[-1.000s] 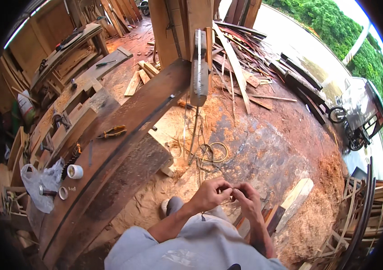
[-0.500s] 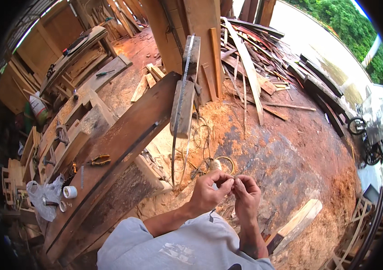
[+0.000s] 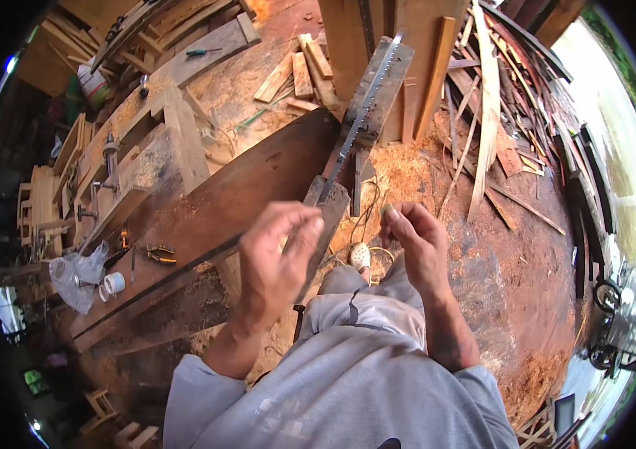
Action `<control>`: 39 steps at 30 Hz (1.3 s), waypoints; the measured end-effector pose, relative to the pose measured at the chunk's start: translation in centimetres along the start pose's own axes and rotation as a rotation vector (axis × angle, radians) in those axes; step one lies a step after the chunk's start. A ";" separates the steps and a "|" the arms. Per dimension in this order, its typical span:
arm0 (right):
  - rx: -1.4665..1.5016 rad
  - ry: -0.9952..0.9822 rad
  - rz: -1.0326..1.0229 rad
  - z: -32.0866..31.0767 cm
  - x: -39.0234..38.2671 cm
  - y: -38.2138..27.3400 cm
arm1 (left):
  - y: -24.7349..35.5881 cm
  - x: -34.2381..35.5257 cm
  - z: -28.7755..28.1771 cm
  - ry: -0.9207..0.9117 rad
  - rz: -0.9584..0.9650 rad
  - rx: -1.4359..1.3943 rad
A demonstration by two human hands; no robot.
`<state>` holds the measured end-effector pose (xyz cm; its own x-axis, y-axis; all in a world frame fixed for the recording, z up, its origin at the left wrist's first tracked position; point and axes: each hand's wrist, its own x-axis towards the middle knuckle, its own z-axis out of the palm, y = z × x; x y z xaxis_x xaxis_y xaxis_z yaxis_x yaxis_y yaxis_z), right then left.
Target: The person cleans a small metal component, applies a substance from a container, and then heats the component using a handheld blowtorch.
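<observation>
A long toothed saw blade [image 3: 360,116] lies along a narrow weathered wooden block [image 3: 385,82], propped near the end of a wide dark board [image 3: 258,172]. My left hand [image 3: 279,262], slightly blurred, is pinched in front of the block's lower part, which it partly hides. To its right my right hand [image 3: 416,243] is also pinched, thumb against forefinger. Whatever either hand holds is too small to make out. Below them are my legs and a light clog [image 3: 360,257] beside yellow cable.
Pliers [image 3: 161,253], a tape roll [image 3: 112,286] and a plastic bag [image 3: 75,277] lie on the dark board. A workbench [image 3: 183,120] with timber stands left. Loose planks [image 3: 486,112] cover the upper right near a wooden post [image 3: 351,49]. A motorbike [image 3: 621,322] stands far right.
My hands, earlier touching at the fingertips, have separated; the left has moved left and up toward the block. The view has tilted down, bringing more of my body and the blade closer.
</observation>
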<state>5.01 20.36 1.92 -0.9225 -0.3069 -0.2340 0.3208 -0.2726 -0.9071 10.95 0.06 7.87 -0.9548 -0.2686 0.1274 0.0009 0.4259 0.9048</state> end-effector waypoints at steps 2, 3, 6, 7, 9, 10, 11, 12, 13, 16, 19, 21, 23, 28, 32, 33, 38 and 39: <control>-0.017 -0.055 0.048 -0.5 3.4 0.7 | -1.0 3.4 0.3 0.024 -0.034 0.062; -0.034 -0.101 0.074 -0.6 4.9 1.1 | -2.0 4.8 0.6 -0.013 0.043 0.164; -0.080 -0.145 0.136 -0.6 7.9 1.1 | -4.3 6.2 2.4 -0.035 0.013 0.226; -0.093 -0.154 0.152 -0.7 8.9 1.3 | -4.8 6.5 3.2 -0.038 -0.057 0.178; -0.077 -0.188 0.210 -1.2 10.4 1.4 | -5.0 7.0 4.1 -0.036 -0.080 0.200; -0.066 -0.224 0.208 -1.3 11.2 1.6 | -4.9 7.3 4.4 -0.056 -0.168 0.160; -0.053 -0.256 0.205 -1.3 11.8 1.7 | -4.9 7.6 4.6 -0.078 -0.254 0.119; -0.092 -0.247 0.209 -1.0 11.9 1.4 | -5.5 7.2 4.7 -0.071 -0.301 0.084; -0.086 -0.250 0.228 -1.1 12.2 1.4 | -5.8 7.1 4.7 -0.072 -0.320 0.089; -0.172 -0.313 0.239 -1.4 13.0 1.2 | -5.6 7.1 5.0 -0.073 -0.553 -0.111; -0.143 -0.340 0.292 -1.7 13.1 0.5 | -5.1 7.5 5.3 -0.079 -0.600 -0.141; -0.141 -0.329 0.289 -1.9 12.9 1.1 | -5.0 7.3 5.4 -0.067 -0.635 -0.182; -0.165 -0.325 0.324 -1.6 12.4 1.4 | -5.1 7.2 5.2 -0.060 -0.671 -0.226; -0.115 -0.265 0.335 -1.1 11.9 1.2 | -5.3 7.3 5.2 -0.076 -0.660 -0.261; -0.068 -0.238 0.303 -0.9 11.9 1.3 | -4.9 7.6 5.1 -0.087 -0.680 -0.282; -0.082 -0.237 0.311 -0.9 11.9 1.3 | -5.0 7.5 5.2 -0.060 -0.692 -0.336; -0.124 -0.243 0.337 -0.7 11.8 1.1 | -4.8 7.8 5.2 -0.024 -0.690 -0.441; -0.125 -0.239 0.333 -0.7 11.8 1.1 | -4.6 7.9 5.2 -0.049 -0.700 -0.386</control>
<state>-5.62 17.04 -2.08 -0.6927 -0.5658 -0.4473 0.5509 -0.0148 -0.8344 1.86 0.50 2.64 -0.7838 -0.3213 -0.5315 -0.5088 -0.1586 0.8462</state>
